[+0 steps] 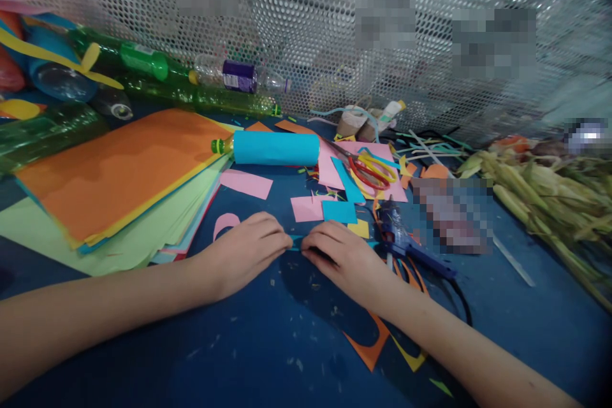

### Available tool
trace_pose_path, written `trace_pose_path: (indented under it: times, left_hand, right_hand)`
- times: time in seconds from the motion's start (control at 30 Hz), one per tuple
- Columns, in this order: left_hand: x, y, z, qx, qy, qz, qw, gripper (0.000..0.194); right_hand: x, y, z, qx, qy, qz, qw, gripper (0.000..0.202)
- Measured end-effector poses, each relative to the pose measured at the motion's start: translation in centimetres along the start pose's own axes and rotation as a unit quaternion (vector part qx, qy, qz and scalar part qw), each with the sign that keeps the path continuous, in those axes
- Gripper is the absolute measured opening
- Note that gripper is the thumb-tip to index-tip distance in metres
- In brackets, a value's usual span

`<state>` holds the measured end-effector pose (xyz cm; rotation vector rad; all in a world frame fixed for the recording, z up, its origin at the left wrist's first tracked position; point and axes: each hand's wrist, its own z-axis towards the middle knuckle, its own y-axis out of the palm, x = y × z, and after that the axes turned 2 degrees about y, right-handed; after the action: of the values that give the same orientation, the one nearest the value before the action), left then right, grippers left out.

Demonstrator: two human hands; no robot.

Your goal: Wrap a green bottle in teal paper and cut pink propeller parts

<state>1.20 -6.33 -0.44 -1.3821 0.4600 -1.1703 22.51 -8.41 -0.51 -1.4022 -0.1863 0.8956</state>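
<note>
Between my two hands stretches a narrow blue paper strip (296, 243). My left hand (253, 248) pinches its left part, fingers together, and my right hand (347, 258) grips it a short way to the right. Much of the strip is hidden under the fingers. Right beside my right hand lies a dark blue glue gun (399, 239) with a black cord. Just beyond the hands are pink (306, 209) and blue paper pieces (339, 211). Farther back, a bottle wrapped in blue paper (276, 148) lies on its side, its green cap to the left.
A stack of coloured paper (129, 166) lies left. Red- and yellow-handled scissors (370, 169) rest on pink paper. Plastic bottles (239, 76) lie along the perforated silver backing (306, 19). Corn husks (530, 185) are at right, orange paper offcuts (373, 347) in front.
</note>
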Motion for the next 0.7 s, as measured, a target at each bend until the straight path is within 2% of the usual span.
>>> trace_pose_path:
  times: [0.23,0.33,0.43,0.53,0.7]
  left_hand:
    - [-0.2,0.0,0.0,0.006,-0.001,-0.028,1.000,0.020]
    - [-0.3,0.0,0.0,0.027,-0.008,-0.044,0.999,0.017]
    - [-0.4,0.1,-0.2,0.029,0.012,-0.036,0.999,0.019]
    - [-0.5,0.2,-0.3,0.023,0.039,-0.024,0.999,0.023]
    - [-0.7,0.1,0.0,0.046,0.022,-0.053,0.997,0.017]
  right_hand:
    - [-1.2,-0.2,-0.1,-0.017,0.047,0.003,0.999,0.009]
    - [-1.5,-0.1,-0.3,-0.004,0.087,0.021,0.996,0.009]
    - [-1.6,0.1,-0.2,0.008,0.115,0.025,0.993,0.007]
    - [-1.6,0.2,-0.1,0.011,0.126,0.025,0.992,0.006]
    - [-1.2,-0.1,-0.1,-0.003,0.135,0.049,0.990,0.006]
